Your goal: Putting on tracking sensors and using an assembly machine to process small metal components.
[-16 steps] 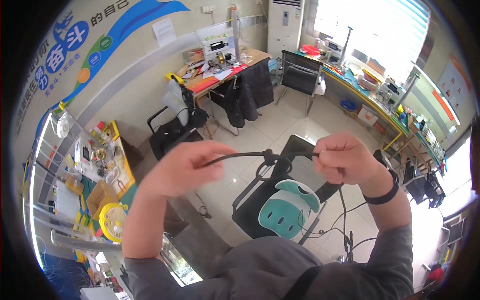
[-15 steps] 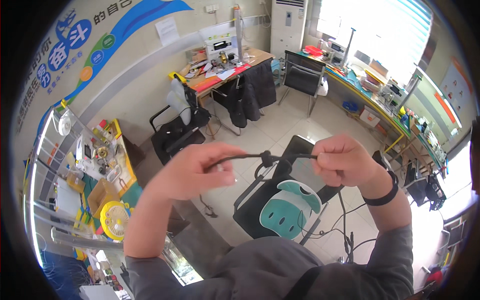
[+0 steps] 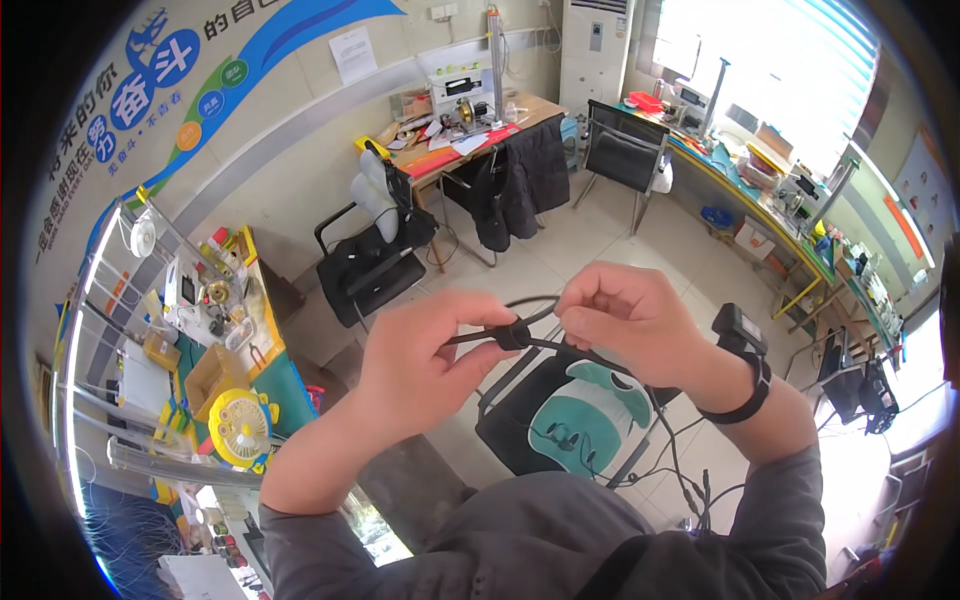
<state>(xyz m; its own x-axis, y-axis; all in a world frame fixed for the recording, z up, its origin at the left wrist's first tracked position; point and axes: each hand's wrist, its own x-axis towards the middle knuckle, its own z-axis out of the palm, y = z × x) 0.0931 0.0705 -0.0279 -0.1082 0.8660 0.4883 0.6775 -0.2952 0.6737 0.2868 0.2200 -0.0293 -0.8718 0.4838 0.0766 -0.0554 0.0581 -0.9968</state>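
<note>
In front of my chest, both hands work on a black cable [image 3: 665, 430]. My left hand [image 3: 415, 360] pinches a thick black lump [image 3: 513, 335] on the cable between thumb and fingers; whether it is a knot or a fitted part I cannot tell. A small loop of cable arches above the lump toward my right hand [image 3: 630, 320], whose thumb and curled fingers grip the cable. From there, cable hangs down on the right. Around my right wrist is a black strap [image 3: 745, 400] with a small black box [image 3: 740, 328].
Below the hands stands a black chair with a teal and white cushion [image 3: 590, 420], cables beside it. A bench with a yellow fan [image 3: 241, 427] and cardboard box [image 3: 213, 378] is at left. Another black chair [image 3: 372, 275], a cluttered desk [image 3: 540, 108] and a long bench [image 3: 735, 180] lie beyond.
My hands have come closer together. The cable stretched between them now bends into a small loop, and my left thumb and fingers have closed on the lump. The view has shifted slightly.
</note>
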